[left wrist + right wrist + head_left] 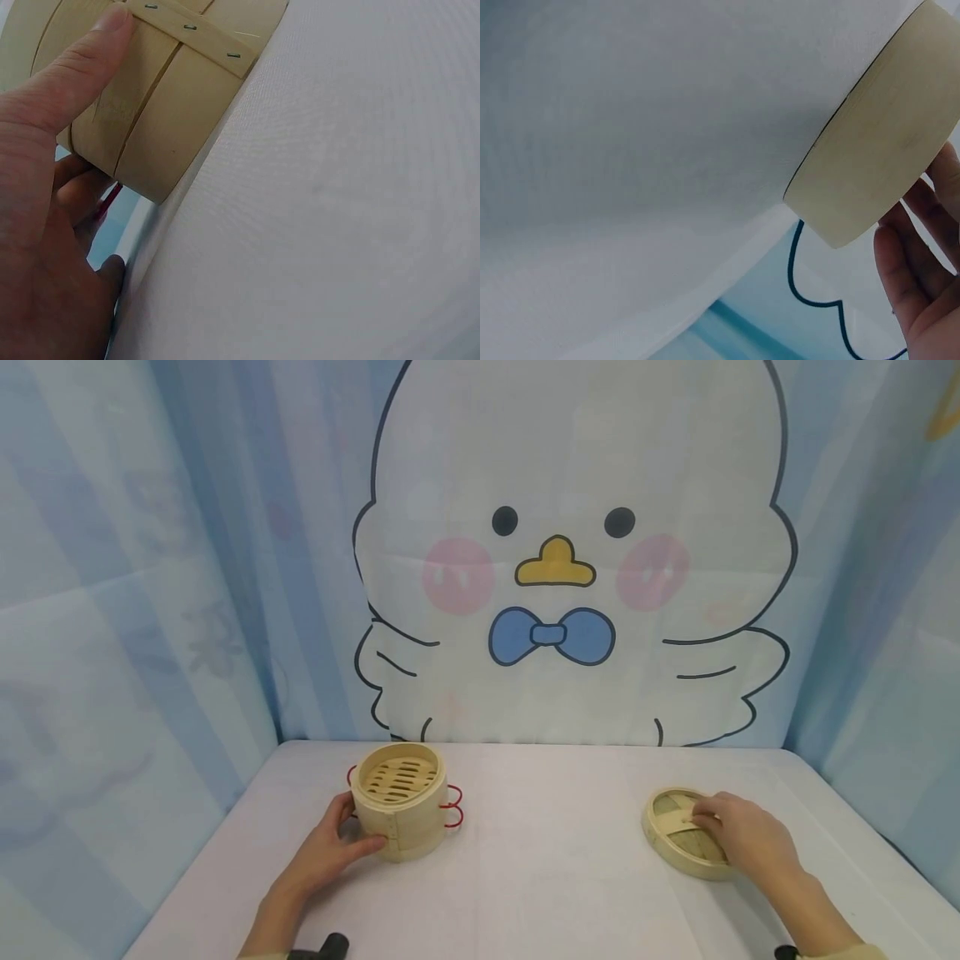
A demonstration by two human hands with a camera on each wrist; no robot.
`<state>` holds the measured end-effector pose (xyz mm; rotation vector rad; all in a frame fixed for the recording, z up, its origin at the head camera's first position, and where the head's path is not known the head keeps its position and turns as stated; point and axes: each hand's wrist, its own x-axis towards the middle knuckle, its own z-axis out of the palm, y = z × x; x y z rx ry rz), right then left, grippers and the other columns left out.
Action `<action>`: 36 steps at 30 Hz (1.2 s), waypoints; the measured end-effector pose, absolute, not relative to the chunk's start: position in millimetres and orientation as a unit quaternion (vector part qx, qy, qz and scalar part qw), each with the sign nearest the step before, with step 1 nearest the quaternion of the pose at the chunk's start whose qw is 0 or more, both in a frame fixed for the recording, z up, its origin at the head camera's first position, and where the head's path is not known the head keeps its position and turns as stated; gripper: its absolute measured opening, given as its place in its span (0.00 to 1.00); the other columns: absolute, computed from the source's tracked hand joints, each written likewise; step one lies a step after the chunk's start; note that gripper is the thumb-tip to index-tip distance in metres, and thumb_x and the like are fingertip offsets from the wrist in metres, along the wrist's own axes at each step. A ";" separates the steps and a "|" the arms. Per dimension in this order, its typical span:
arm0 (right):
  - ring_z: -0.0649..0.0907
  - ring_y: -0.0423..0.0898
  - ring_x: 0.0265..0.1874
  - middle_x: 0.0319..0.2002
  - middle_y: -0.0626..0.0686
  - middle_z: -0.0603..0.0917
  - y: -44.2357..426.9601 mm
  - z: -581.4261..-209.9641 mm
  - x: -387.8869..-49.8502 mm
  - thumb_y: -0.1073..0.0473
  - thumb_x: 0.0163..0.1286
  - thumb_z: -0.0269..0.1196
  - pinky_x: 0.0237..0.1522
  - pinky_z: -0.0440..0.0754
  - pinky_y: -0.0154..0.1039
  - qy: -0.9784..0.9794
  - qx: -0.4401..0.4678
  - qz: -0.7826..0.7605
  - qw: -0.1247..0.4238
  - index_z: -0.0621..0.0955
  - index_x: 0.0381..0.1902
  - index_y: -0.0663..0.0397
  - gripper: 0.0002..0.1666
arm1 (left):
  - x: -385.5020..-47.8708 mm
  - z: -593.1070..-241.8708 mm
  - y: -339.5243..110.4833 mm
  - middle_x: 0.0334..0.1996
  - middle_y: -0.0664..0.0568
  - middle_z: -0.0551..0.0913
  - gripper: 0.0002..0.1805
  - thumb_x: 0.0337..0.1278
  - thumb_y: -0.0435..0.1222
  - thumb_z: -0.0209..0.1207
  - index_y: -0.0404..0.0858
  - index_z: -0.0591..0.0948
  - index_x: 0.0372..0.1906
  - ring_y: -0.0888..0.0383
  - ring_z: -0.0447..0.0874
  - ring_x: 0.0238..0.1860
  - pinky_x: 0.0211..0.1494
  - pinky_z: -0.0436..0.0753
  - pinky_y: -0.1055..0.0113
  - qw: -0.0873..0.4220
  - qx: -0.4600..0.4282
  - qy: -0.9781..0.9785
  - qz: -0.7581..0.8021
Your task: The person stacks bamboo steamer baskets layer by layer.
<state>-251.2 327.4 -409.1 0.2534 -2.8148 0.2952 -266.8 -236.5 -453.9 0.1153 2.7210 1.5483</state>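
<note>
White counter: steamer is gripped by left hand, lid at steamer's 3 o'clock is pinched by right hand; presumably grasp step, lid lift likely needed.

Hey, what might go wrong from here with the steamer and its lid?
The left grip holds the stacked steamer from one side, so a bump might shift its tiers. The right grip is at the narrow strap on the lid, which might tilt if lifted. Red loops stick out and could snag.
</note>
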 end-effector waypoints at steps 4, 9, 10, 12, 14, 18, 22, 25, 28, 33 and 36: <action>0.86 0.56 0.32 0.33 0.51 0.86 328.3 -412.6 -250.3 0.62 0.61 0.72 0.33 0.84 0.55 -0.974 0.106 0.097 0.176 0.86 0.33 0.54 0.04 | -266.9 -454.2 -236.7 0.73 0.33 0.64 0.54 0.50 0.51 0.75 0.36 0.58 0.75 0.34 0.54 0.75 0.73 0.53 0.35 0.005 0.037 0.869 0.494; 0.86 0.54 0.30 0.31 0.50 0.87 330.5 -417.3 -251.4 0.63 0.59 0.73 0.32 0.84 0.54 -0.960 0.140 0.092 0.224 0.86 0.30 0.52 0.04 | -267.5 -453.4 -236.2 0.73 0.33 0.63 0.54 0.50 0.51 0.75 0.36 0.58 0.75 0.34 0.54 0.75 0.73 0.52 0.35 0.006 0.033 0.870 0.492; 0.86 0.54 0.30 0.31 0.49 0.86 330.9 -417.8 -251.9 0.63 0.59 0.73 0.31 0.84 0.54 -0.958 0.146 0.090 0.229 0.86 0.30 0.52 0.04 | -267.7 -453.4 -236.3 0.74 0.33 0.63 0.54 0.50 0.52 0.75 0.36 0.58 0.75 0.34 0.53 0.75 0.73 0.52 0.35 0.006 0.032 0.870 0.492; 0.86 0.52 0.29 0.30 0.48 0.86 331.4 -419.0 -252.4 0.62 0.59 0.74 0.30 0.84 0.52 -0.953 0.158 0.084 0.245 0.85 0.29 0.50 0.05 | -267.6 -453.3 -236.0 0.74 0.33 0.62 0.54 0.50 0.52 0.75 0.36 0.57 0.75 0.34 0.53 0.75 0.73 0.52 0.35 0.007 0.033 0.872 0.489; 0.86 0.50 0.28 0.29 0.46 0.86 331.6 -419.5 -252.9 0.62 0.59 0.73 0.30 0.84 0.51 -0.951 0.168 0.077 0.250 0.85 0.29 0.49 0.06 | -266.8 -452.9 -235.9 0.74 0.33 0.62 0.54 0.51 0.52 0.75 0.36 0.57 0.75 0.34 0.53 0.75 0.73 0.52 0.35 0.007 0.032 0.872 0.488; 0.85 0.49 0.28 0.29 0.45 0.85 332.3 -419.6 -253.6 0.63 0.61 0.73 0.30 0.84 0.49 -0.950 0.177 0.070 0.246 0.83 0.29 0.48 0.07 | -265.8 -452.6 -236.1 0.74 0.33 0.62 0.54 0.50 0.52 0.75 0.36 0.58 0.75 0.34 0.53 0.75 0.74 0.52 0.35 0.007 0.030 0.873 0.486; 0.85 0.49 0.28 0.30 0.45 0.85 333.3 -419.4 -254.1 0.64 0.61 0.72 0.31 0.84 0.49 -0.950 0.181 0.066 0.244 0.84 0.29 0.49 0.07 | -266.5 -452.7 -236.2 0.73 0.33 0.63 0.54 0.51 0.51 0.75 0.36 0.58 0.75 0.34 0.54 0.75 0.73 0.52 0.35 0.004 0.035 0.873 0.486; 0.83 0.47 0.27 0.29 0.45 0.84 332.6 -418.2 -254.5 0.64 0.60 0.73 0.29 0.84 0.48 -0.947 0.185 0.058 0.256 0.84 0.30 0.50 0.07 | -267.3 -453.2 -236.7 0.74 0.34 0.63 0.54 0.50 0.52 0.75 0.36 0.58 0.75 0.35 0.54 0.75 0.74 0.52 0.36 0.003 0.035 0.872 0.488; 0.80 0.43 0.24 0.28 0.44 0.82 330.1 -416.1 -255.5 0.65 0.59 0.73 0.26 0.82 0.45 -0.940 0.194 0.049 0.277 0.84 0.30 0.50 0.07 | -267.6 -453.5 -237.4 0.74 0.34 0.63 0.54 0.50 0.52 0.75 0.37 0.58 0.75 0.35 0.53 0.75 0.74 0.52 0.36 0.003 0.034 0.871 0.490; 0.76 0.40 0.22 0.26 0.42 0.81 325.0 -411.6 -258.2 0.66 0.58 0.74 0.23 0.80 0.42 -0.930 0.204 0.048 0.303 0.84 0.30 0.50 0.08 | -267.1 -453.3 -237.0 0.74 0.34 0.62 0.54 0.49 0.52 0.75 0.37 0.58 0.75 0.35 0.53 0.75 0.74 0.52 0.36 0.002 0.033 0.871 0.491; 0.75 0.40 0.21 0.26 0.43 0.81 322.6 -409.6 -259.1 0.66 0.57 0.74 0.22 0.79 0.42 -0.927 0.204 0.046 0.311 0.84 0.30 0.51 0.08 | -266.6 -453.3 -236.1 0.74 0.33 0.62 0.54 0.49 0.52 0.75 0.36 0.58 0.75 0.34 0.53 0.75 0.74 0.52 0.36 0.002 0.032 0.871 0.491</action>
